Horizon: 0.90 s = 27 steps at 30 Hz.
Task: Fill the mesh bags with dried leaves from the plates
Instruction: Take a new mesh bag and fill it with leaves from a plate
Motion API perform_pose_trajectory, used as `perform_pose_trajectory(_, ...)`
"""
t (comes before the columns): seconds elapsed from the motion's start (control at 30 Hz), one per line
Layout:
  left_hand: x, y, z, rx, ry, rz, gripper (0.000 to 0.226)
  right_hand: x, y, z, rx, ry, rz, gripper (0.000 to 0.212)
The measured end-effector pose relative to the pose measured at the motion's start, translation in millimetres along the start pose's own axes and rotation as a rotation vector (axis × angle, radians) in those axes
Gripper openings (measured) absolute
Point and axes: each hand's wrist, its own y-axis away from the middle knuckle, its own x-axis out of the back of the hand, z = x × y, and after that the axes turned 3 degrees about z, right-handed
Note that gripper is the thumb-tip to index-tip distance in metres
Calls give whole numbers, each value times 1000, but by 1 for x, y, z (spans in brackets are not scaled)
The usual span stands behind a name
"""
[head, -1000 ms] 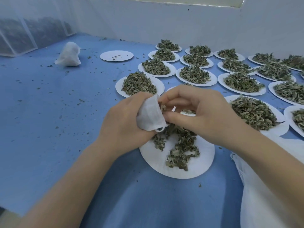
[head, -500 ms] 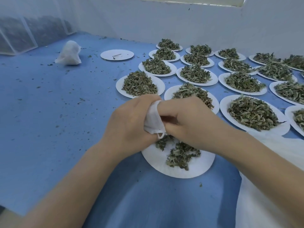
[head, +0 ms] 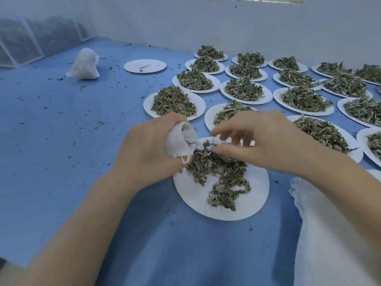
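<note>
We see the left hand [head: 148, 149] gripping a small white mesh bag [head: 180, 142], fingers curled round it; most of the bag is hidden in the fist, so we can't tell how full it is. The bag's long axis runs roughly from upper left to lower right, and its mouth points right and down toward the leaves; a loop of drawstring [head: 185, 158] hangs at its lower edge.

The right hand [head: 266, 143] hovers just right of the bag with fingers spread and loosely bent, thumb and forefinger apart. Whether it pinches any leaf we cannot tell, since the fingertips are blurred.

Below both hands a white plate [head: 253, 201] sits near the front middle of the blue table [head: 61, 162], carrying a thin, scattered heap of dried leaves [head: 222, 174]; its far edge is covered by the hands.

Behind it, rows of full plates [head: 175, 102] run toward the back right corner, each heaped with leaves; those at the right edge are cut off. One nearly bare plate [head: 144, 66] with a few stalks lies toward the back left, and a filled white bag [head: 83, 65] stands further left of it.

White cloth [head: 329, 244] at the front right corner is cut off by the frame. At the back left, hazy netted panels [head: 24, 42] are hard to make out. Leaf crumbs dot the table.
</note>
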Motion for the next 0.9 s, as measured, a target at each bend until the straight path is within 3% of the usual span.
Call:
perform_pose_trajectory(0.07,-1,0,-2,1,-7,-18,40,-6,0,1,-39,161,-152,60)
perform_pose_trajectory(0.13,-1,0,-3,1,1,-23,42,-13,-1,-3,-48,217,-202,64)
perform_pose_trajectory(0.33,0,0,-4,-5,36,-2,45,-22,-5,-10,-7,360,-196,54)
perform_pose_trajectory(0.47,3,-1,-6,12,42,12,45,-21,-4,-13,72,350,-69,61)
perform_pose_trajectory(0.6,5,-2,-8,43,49,33,40,-33,-5,-19,123,271,-163,74)
perform_pose_trajectory(0.8,6,-2,-8,42,55,42,40,-41,-10,-19,158,250,-188,44)
perform_pose_trajectory(0.9,6,-3,-8,49,53,39,40,-40,-13,-16,153,289,-159,39)
